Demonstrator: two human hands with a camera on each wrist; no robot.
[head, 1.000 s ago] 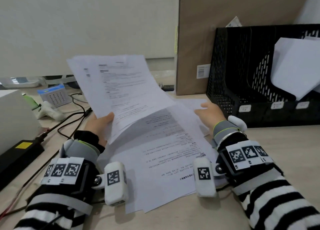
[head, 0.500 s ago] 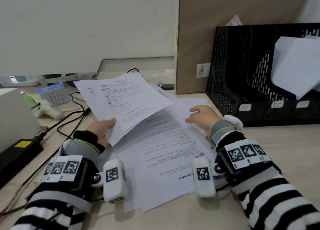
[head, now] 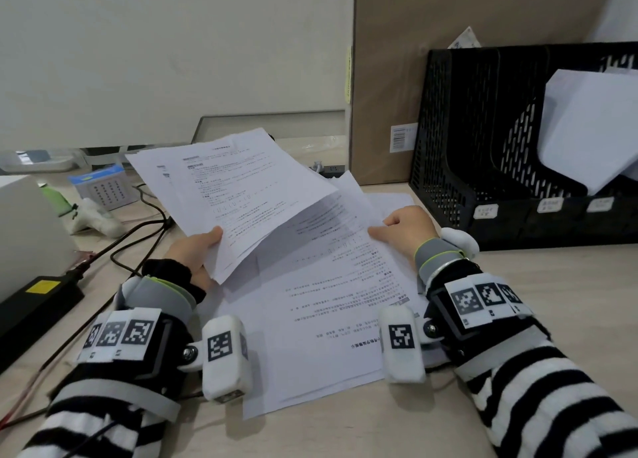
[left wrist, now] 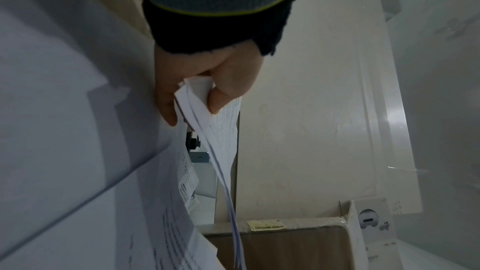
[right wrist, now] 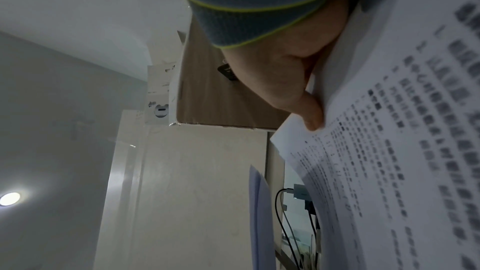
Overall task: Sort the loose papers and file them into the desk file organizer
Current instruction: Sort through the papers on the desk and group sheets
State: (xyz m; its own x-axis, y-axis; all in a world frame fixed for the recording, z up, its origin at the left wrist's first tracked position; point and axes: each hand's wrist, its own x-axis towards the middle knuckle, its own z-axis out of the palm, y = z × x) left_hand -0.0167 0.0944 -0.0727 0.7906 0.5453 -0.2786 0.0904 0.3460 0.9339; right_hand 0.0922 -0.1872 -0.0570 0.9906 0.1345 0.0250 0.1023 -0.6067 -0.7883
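Note:
My left hand (head: 207, 247) pinches the lower edge of a few printed sheets (head: 234, 188) and holds them tilted above the desk; in the left wrist view the thumb and fingers (left wrist: 215, 98) clamp these sheets (left wrist: 221, 130). Under them a stack of printed papers (head: 328, 302) lies on the desk. My right hand (head: 390, 228) holds the stack's right edge, with its thumb (right wrist: 311, 114) on the printed face of the papers (right wrist: 389, 141) and the fingers hidden behind. The black mesh file organizer (head: 483, 146) stands at the right, with white papers (head: 593, 129) in one compartment.
A tall cardboard box (head: 379, 77) stands behind the papers, left of the organizer. Black cables (head: 138, 229), a black power adapter (head: 34, 298), a white box (head: 27, 233) and a small blue calendar (head: 100, 188) crowd the left side of the desk.
The sheets in my left hand have come down from nearly upright to a low tilt over the stack. My right hand has stayed at the stack's right edge.

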